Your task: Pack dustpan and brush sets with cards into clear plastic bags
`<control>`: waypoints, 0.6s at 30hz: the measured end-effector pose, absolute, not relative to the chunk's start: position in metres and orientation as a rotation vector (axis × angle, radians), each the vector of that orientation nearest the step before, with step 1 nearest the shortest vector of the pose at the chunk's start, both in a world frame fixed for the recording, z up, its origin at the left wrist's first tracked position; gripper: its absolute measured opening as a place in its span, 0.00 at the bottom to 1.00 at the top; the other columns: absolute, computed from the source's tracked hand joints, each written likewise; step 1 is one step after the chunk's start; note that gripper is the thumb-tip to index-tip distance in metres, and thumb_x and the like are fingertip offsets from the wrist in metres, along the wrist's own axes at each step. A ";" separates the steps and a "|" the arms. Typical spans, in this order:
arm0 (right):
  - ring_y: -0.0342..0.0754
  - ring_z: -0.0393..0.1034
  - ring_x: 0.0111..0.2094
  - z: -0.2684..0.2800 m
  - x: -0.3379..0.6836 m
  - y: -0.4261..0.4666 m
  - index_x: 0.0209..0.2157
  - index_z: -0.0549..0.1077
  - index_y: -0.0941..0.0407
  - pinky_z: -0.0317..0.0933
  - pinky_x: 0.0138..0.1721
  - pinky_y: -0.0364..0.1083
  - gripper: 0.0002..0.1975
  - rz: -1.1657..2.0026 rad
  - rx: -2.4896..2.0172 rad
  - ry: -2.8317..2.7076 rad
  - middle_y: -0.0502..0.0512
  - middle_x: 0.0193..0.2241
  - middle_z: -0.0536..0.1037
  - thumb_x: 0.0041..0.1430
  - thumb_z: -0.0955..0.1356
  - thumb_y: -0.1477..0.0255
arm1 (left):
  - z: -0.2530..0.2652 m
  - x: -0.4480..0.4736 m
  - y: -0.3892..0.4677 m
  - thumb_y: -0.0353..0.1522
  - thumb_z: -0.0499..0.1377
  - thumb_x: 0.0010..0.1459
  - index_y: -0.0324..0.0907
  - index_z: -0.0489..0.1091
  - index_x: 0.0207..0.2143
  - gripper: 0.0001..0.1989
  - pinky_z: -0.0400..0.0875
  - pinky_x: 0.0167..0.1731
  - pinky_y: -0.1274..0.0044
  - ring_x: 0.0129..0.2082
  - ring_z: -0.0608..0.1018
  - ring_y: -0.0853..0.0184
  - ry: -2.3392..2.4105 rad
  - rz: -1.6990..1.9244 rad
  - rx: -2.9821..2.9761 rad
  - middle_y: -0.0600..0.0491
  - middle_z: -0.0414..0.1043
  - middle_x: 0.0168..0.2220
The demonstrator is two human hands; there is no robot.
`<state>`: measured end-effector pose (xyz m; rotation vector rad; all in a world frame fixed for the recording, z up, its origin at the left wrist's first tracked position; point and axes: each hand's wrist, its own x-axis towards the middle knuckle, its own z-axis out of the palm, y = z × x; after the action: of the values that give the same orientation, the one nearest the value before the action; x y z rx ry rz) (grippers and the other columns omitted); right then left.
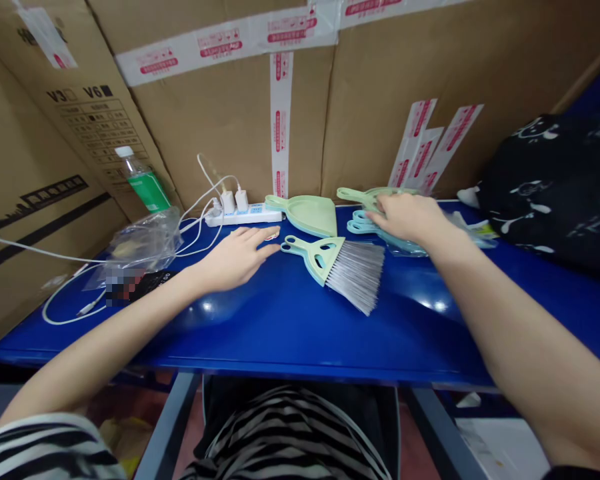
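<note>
My left hand [241,258] hovers over or rests on the blue table, fingers stretched out, with the fingertips close to the looped handle of a hand brush [356,270]. The brush has a pale green and light blue head and grey bristles fanned to the right. Behind it lies a pale green dustpan [313,215], handle to the left. My right hand [405,213] lies over another pale green piece [353,194] and light blue handles [359,223], thumb apart from the forefinger. Its other fingertips are partly hidden. Clear plastic wrapping shows beneath this hand.
A white power strip [247,215] with plugs and cables stands at the back. Left are a green-labelled bottle [147,187], a clear plastic bag [145,243] and a black item [150,285]. A black patterned bag [555,187] sits right. Taped cardboard [220,120] walls the back.
</note>
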<state>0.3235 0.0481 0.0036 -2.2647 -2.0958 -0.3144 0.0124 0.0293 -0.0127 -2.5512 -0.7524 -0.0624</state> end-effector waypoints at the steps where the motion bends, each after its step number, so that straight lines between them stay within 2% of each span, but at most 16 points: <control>1: 0.61 0.74 0.43 0.002 0.322 0.049 0.46 0.74 0.60 0.64 0.37 0.53 0.15 -0.312 -2.255 -2.106 0.70 0.44 0.79 0.66 0.61 0.67 | -0.014 0.008 0.020 0.26 0.51 0.65 0.39 0.70 0.55 0.19 0.70 0.53 0.63 0.59 0.72 0.55 -0.732 -0.087 -2.545 0.40 0.64 0.63; 4: 0.61 0.75 0.42 0.000 0.320 0.050 0.44 0.75 0.59 0.64 0.39 0.54 0.14 -0.319 -2.228 -2.105 0.70 0.44 0.79 0.66 0.60 0.72 | -0.021 -0.005 0.001 0.25 0.51 0.64 0.39 0.72 0.53 0.18 0.73 0.49 0.65 0.53 0.76 0.56 -0.690 -0.187 -2.505 0.40 0.69 0.59; 10: 0.60 0.75 0.35 0.003 0.320 0.044 0.41 0.74 0.58 0.64 0.34 0.54 0.14 -0.472 -2.125 -2.083 0.65 0.35 0.79 0.65 0.58 0.73 | -0.035 -0.018 0.001 0.26 0.49 0.65 0.39 0.75 0.48 0.17 0.76 0.40 0.68 0.43 0.79 0.59 -0.748 -0.253 -2.513 0.43 0.77 0.47; 15: 0.58 0.74 0.34 0.013 0.282 0.023 0.45 0.71 0.59 0.60 0.30 0.49 0.17 -0.635 -2.001 -2.177 0.68 0.40 0.79 0.68 0.54 0.73 | -0.036 -0.021 0.006 0.28 0.47 0.67 0.42 0.71 0.53 0.18 0.75 0.45 0.67 0.47 0.78 0.59 -0.905 -0.376 -2.603 0.44 0.76 0.47; 18: 0.56 0.74 0.34 0.011 0.247 0.003 0.44 0.72 0.61 0.54 0.26 0.47 0.14 -0.551 -1.880 -2.359 0.68 0.38 0.79 0.67 0.57 0.74 | -0.035 -0.019 0.002 0.34 0.50 0.67 0.41 0.62 0.62 0.22 0.72 0.51 0.63 0.53 0.74 0.56 -1.029 -0.574 -2.593 0.42 0.71 0.54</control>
<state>0.2468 0.0030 0.0114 -1.8805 -2.3589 -0.5506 -0.0193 0.0019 -0.0345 -2.5933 -1.0293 -0.5742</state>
